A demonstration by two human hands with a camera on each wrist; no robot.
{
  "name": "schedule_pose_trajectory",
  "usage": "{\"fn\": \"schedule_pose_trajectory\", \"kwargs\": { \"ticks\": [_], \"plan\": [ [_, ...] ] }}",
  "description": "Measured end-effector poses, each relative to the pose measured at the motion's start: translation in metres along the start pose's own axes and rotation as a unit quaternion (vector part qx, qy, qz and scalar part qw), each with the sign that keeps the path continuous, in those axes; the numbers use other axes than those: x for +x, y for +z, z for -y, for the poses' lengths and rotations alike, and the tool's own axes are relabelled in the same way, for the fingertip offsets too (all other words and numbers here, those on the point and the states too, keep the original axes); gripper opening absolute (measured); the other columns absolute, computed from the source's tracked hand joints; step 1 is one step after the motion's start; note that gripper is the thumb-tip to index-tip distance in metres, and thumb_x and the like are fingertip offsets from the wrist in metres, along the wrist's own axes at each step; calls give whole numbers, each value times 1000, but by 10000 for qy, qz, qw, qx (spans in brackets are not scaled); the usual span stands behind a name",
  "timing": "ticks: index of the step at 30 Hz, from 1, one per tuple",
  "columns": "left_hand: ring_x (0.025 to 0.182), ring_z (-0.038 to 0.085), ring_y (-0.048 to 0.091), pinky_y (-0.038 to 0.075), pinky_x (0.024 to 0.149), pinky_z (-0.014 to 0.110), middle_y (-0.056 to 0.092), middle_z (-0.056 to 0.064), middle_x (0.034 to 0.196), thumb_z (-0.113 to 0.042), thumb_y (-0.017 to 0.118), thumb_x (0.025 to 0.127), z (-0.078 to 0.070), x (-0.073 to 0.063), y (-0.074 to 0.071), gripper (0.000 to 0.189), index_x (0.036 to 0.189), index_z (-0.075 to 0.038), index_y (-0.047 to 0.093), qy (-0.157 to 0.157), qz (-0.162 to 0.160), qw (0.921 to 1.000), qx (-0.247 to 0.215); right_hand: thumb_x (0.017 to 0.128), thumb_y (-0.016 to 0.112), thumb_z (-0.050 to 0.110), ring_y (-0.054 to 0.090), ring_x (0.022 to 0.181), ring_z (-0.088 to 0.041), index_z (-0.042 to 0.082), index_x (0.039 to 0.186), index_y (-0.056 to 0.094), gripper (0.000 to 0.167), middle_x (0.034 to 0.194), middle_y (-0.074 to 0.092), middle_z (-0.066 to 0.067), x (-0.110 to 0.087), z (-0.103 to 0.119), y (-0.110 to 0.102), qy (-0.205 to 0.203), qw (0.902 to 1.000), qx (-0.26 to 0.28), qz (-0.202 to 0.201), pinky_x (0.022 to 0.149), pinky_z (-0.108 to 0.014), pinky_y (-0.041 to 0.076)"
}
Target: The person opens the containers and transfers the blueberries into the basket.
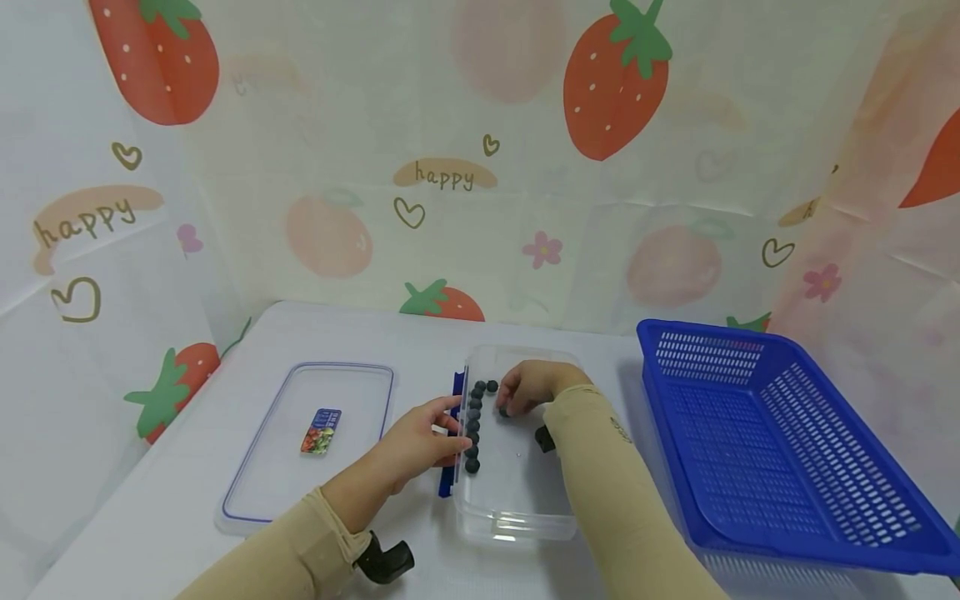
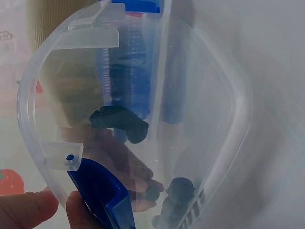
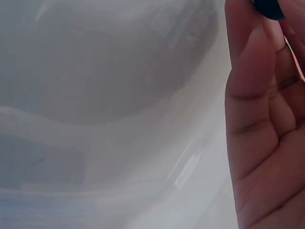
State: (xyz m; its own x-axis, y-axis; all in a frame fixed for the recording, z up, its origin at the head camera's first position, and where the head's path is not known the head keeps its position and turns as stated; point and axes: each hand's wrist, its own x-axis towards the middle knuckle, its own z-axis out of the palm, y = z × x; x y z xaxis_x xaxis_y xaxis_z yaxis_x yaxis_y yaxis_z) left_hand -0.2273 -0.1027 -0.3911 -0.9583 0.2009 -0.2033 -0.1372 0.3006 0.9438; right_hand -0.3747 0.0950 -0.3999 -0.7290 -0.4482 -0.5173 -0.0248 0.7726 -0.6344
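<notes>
A clear plastic box [image 1: 517, 492] stands on the table with a row of small dark balls [image 1: 474, 427] along the inside of its left wall. My left hand [image 1: 423, 439] grips that wall's rim, beside a blue clip [image 1: 447, 482]. In the left wrist view its fingertips [image 2: 28, 210] sit either side of the rim. Inside the far part of the box, my right hand [image 1: 531, 386] pinches one dark ball [image 1: 504, 412] between thumb and fingers. The right wrist view shows this ball [image 3: 269, 8] as dark blue-green, partly hidden by the fingers.
On the left lies a clear lid [image 1: 262, 467] with a blue seal and a printed label [image 1: 321, 432]. A large blue perforated basket [image 1: 750, 433] stands at the right. A strawberry-print sheet [image 1: 450, 233] hangs behind the white table [image 1: 187, 492].
</notes>
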Motion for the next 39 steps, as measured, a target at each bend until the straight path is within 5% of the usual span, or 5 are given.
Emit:
{"fn": "schedule_pose_trajectory", "kwargs": {
  "ticks": [13, 23, 28, 39],
  "plan": [
    [85, 22, 61, 54, 74, 31, 50, 10, 102, -15, 69, 81, -1, 1, 1, 66, 139, -14, 37, -25, -34, 10000, -26, 79, 65, -1, 60, 86, -16, 7, 93, 68, 17, 93, 63, -5, -5, 4, -10, -659, 9957, 644, 80, 83, -30, 50],
    [81, 18, 61, 55, 73, 31, 51, 10, 101, -16, 70, 81, -1, 0, 1, 67, 139, -13, 37, -54, -70, 9999, 85, 82, 64, 3, 61, 91, -20, 0, 99, 64, 17, 95, 64, -8, -28, 12, -27, -1866, 9686, 1645, -47, 88, -33, 48],
    [81, 18, 61, 54, 74, 31, 50, 11, 101, -14, 69, 81, -1, -1, 2, 66, 139, -13, 37, -82, -80, 9999, 25, 82, 65, 4, 61, 92, -25, -1, 98, 64, 17, 96, 64, -11, -39, 18, -36, -2260, 9599, 1650, -199, 87, -35, 49],
    [81, 18, 60, 54, 75, 31, 50, 10, 100, -14, 69, 81, -1, -1, 2, 66, 139, -12, 37, -13, -85, 10000, 48, 81, 67, 6, 60, 90, -21, 0, 100, 63, 21, 93, 65, -7, -82, 17, -72, -2348, 9627, 1106, -761, 88, -33, 48]
  ]
}}
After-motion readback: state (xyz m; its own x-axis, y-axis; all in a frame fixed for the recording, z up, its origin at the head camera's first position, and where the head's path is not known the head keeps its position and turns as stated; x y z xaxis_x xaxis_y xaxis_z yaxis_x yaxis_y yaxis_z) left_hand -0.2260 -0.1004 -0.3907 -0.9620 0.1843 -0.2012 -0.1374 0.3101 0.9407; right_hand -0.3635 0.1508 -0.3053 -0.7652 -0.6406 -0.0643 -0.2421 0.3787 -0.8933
